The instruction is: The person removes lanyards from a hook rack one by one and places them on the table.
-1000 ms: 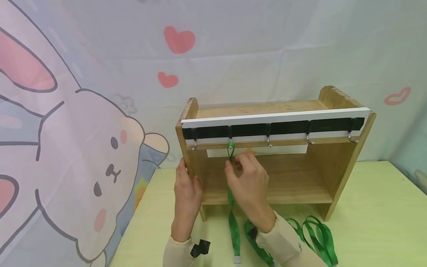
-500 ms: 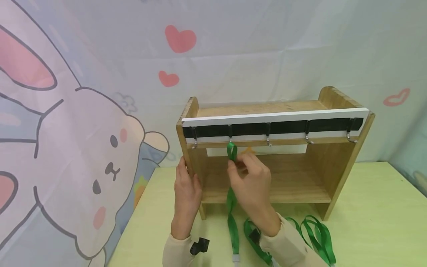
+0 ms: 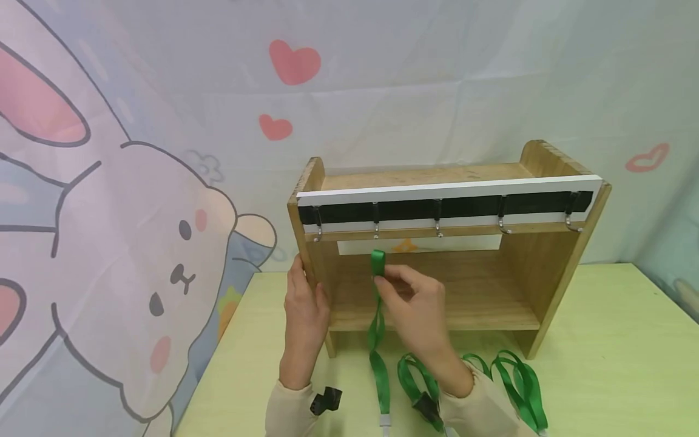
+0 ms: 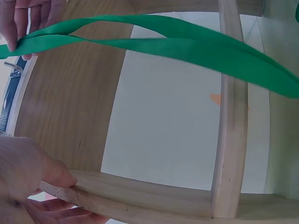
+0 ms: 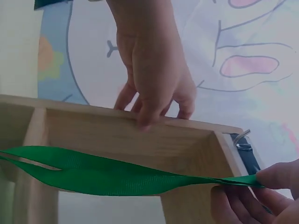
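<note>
My right hand (image 3: 419, 312) pinches a green lanyard (image 3: 380, 376) near its top between thumb and fingers. A short loop sticks up above the fingertips, below and apart from the second hook from the left (image 3: 375, 229). From there the doubled strap hangs down past the wooden shelf (image 3: 464, 325) to a light-coloured end piece at the bottom of the head view. My left hand (image 3: 304, 328) holds the shelf's left side panel (image 5: 84, 108), thumb on the inside and fingers outside, as the right wrist view shows.
Several metal hooks line a black strip (image 3: 409, 210) on the shelf's front rail. More green lanyards (image 3: 524, 388) lie on the pale yellow-green table (image 3: 611, 328) before the shelf, partly behind my right sleeve. A printed cloth (image 3: 409, 91) hangs behind.
The lanyard's top loop was at the second hook and is now lower, off it. My right hand has moved down slightly with the strap. The left hand stays on the panel.
</note>
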`<act>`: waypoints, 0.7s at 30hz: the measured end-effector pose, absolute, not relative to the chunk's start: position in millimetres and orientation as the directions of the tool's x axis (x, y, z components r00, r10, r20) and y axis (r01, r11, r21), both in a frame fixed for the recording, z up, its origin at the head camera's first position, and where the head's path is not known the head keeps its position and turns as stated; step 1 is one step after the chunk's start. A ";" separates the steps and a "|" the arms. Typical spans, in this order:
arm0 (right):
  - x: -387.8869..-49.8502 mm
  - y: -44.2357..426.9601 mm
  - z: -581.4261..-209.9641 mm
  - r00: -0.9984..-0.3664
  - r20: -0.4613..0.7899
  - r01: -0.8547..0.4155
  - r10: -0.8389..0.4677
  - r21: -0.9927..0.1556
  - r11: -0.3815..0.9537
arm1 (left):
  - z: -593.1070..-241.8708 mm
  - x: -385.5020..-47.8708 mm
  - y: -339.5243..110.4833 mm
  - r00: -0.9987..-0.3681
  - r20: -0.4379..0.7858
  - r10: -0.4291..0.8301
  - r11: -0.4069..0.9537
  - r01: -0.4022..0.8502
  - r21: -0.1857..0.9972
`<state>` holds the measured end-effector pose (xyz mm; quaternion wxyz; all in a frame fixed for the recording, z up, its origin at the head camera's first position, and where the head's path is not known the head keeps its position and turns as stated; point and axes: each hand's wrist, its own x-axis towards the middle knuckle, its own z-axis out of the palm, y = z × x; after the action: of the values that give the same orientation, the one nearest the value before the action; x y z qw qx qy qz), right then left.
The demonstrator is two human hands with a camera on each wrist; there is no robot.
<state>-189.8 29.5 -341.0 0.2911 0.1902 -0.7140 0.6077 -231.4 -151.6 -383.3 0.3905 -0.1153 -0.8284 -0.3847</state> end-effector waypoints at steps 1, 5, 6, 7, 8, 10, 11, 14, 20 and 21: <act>-189.6 29.8 -342.7 -0.772 0.631 -0.611 0.079 -0.771 0.180 | -383.5 -231.6 -151.8 -0.669 0.735 -0.108 0.677 0.492 0.547; -189.6 29.6 -349.7 -0.818 0.571 -0.559 0.070 -0.818 0.133 | -383.5 -232.2 -152.9 -0.664 0.741 -0.104 0.683 0.493 0.538; -190.2 29.1 -351.5 -0.827 0.558 -0.549 0.066 -0.827 0.122 | -383.2 -232.4 -153.3 -0.660 0.744 -0.103 0.687 0.494 0.534; -190.5 28.8 -354.1 -0.837 0.544 -0.536 0.062 -0.837 0.110 | -383.5 -232.1 -153.2 -0.659 0.745 -0.102 0.688 0.494 0.531; -191.0 28.5 -356.8 -0.845 0.532 -0.525 0.058 -0.845 0.098 | -383.5 -231.6 -153.1 -0.658 0.746 -0.102 0.689 0.495 0.530; -192.7 27.7 -362.2 -0.865 0.500 -0.496 0.050 -0.866 0.066 | -383.1 -231.0 -153.1 -0.656 0.748 -0.101 0.689 0.496 0.528; -193.7 27.3 -364.9 -0.876 0.480 -0.478 0.046 -0.877 0.045 | -382.6 -230.7 -153.1 -0.657 0.747 -0.101 0.688 0.496 0.529; -196.1 26.7 -373.0 -0.905 0.424 -0.424 0.034 -0.905 -0.010 | -381.5 -230.1 -153.1 -0.663 0.742 -0.102 0.683 0.495 0.536; -199.0 25.4 -388.0 -0.931 0.365 -0.365 0.015 -0.930 -0.039 | -380.7 -229.6 -152.9 -0.675 0.731 -0.103 0.680 0.489 0.547; -198.9 25.0 -390.6 -0.934 0.356 -0.356 0.005 -0.934 -0.039 | -380.7 -229.4 -152.8 -0.676 0.730 -0.103 0.680 0.487 0.547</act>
<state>-198.9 25.0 -390.6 0.1273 0.1287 -0.6816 0.7090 -229.4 -152.8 -380.7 0.3857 -0.1155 -0.8315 -0.3828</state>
